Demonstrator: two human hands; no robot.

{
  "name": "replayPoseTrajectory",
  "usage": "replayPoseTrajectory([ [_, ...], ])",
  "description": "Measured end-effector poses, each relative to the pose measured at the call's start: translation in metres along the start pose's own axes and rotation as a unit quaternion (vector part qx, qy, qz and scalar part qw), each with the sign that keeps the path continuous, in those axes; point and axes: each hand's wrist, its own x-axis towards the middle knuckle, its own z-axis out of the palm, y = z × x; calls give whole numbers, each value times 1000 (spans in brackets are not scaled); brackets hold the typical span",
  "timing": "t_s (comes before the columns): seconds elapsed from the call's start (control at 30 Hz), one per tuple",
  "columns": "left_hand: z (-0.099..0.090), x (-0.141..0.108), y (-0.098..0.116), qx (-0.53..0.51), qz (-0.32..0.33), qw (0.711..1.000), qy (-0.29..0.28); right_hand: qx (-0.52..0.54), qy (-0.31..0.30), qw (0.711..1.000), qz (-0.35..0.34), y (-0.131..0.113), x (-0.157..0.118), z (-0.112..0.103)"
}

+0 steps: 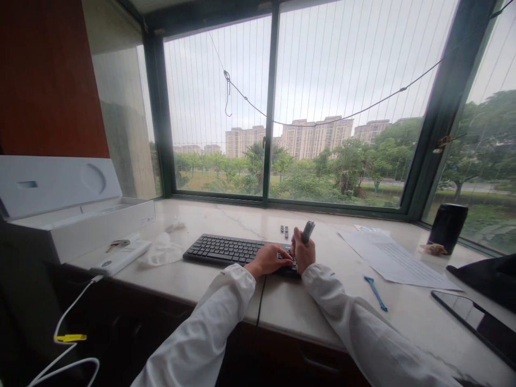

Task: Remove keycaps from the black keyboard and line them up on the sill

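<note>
A black keyboard (226, 250) lies on the marble-patterned counter, its right end partly covered by both my hands. My left hand (268, 259) rests over that end, thumb and fingers drawn together close to the keys; what they pinch, if anything, is hidden. Wrapped in a fist, my right hand (303, 251) grips a dark grey tool handle (308, 231), which sticks up above the fist and tilts slightly right. Its lower end is hidden by the hands at the keyboard. Just behind the keyboard, several small grey keycaps (284, 231) lie loose.
On the right lie a thin blue tool (375, 293), a printed sheet (397, 260), a phone (473, 317) and a black upright object (447, 228). Leftward are crumpled white wrapping (163, 251), a white power strip (123, 257) with keys, and an open white box (100, 223). Windows (266, 199) border the back.
</note>
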Motion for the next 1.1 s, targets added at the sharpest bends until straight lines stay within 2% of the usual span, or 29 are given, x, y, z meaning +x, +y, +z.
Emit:
replayPoseTrajectory([
  [0.07,-1,-2,2,14,6,1000,12,52,38,997,43,-2,8,-4],
  [0.17,-1,-3,5,23,11,999,19,77,87,986,120,-2,15,-10],
  [0.27,-1,-3,5,17,17,1000,19,90,100,979,156,2,16,-13],
  [0.47,0,-1,4,12,23,1000,15,83,105,980,145,7,14,-12],
  [0.77,0,0,5,15,8,1000,9,52,105,990,77,15,14,-10],
  [0.97,0,-1,6,18,4,1000,4,73,100,990,71,17,16,-11],
  [1.1,1,-1,4,15,11,1000,9,29,94,993,65,19,18,-12],
])
